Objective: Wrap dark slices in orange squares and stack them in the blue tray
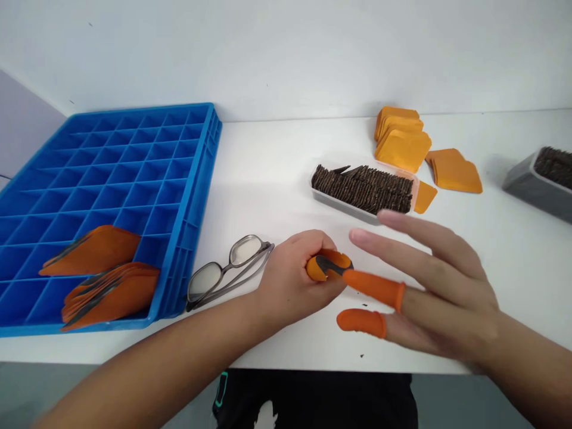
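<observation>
My left hand (292, 280) is curled around a small orange pouch with a dark insert (328, 265), held just above the white table (268, 179). My right hand (424, 280) hovers beside it with fingers spread. Orange rubber cots cover its index finger (375, 288) and thumb (361, 322), and the index tip touches the pouch. Behind the hands a clear tray (363, 189) is packed with dark brown flat pieces. Stacks of empty orange pouches (402, 140) lie behind that tray.
A blue gridded crate (111, 173) sits at the left, with filled orange pouches (105, 277) piled in its near cells. Folded glasses (227, 271) lie beside it. More orange pouches (453, 171) and a grey tray of dark pieces (543, 179) are at the right.
</observation>
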{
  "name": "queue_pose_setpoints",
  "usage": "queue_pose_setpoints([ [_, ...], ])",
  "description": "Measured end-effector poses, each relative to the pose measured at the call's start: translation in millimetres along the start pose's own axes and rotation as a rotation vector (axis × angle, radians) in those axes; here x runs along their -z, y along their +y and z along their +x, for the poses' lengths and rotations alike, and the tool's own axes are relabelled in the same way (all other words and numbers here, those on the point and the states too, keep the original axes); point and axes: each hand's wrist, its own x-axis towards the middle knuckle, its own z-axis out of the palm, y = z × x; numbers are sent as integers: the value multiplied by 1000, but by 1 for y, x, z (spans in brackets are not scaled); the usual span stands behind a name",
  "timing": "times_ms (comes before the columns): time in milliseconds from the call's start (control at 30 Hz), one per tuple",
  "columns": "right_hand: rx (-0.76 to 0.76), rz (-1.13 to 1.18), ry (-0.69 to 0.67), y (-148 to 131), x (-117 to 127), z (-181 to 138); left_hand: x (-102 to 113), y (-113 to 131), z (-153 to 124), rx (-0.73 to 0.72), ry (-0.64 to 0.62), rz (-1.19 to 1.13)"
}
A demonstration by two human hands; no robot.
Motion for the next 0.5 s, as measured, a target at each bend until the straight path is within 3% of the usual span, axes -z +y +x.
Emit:
queue_pose_setpoints([
  [200,-6,-6,-77,0,-6,-4,1,-6,0,-199,58,168],
  [333,-80,-26,-52,1,-9,-5,-2,-5,0,-222,133,154],
  [500,-102,-20,-52,1,-11,-6,-5,-5,-3,-187,116,130],
])
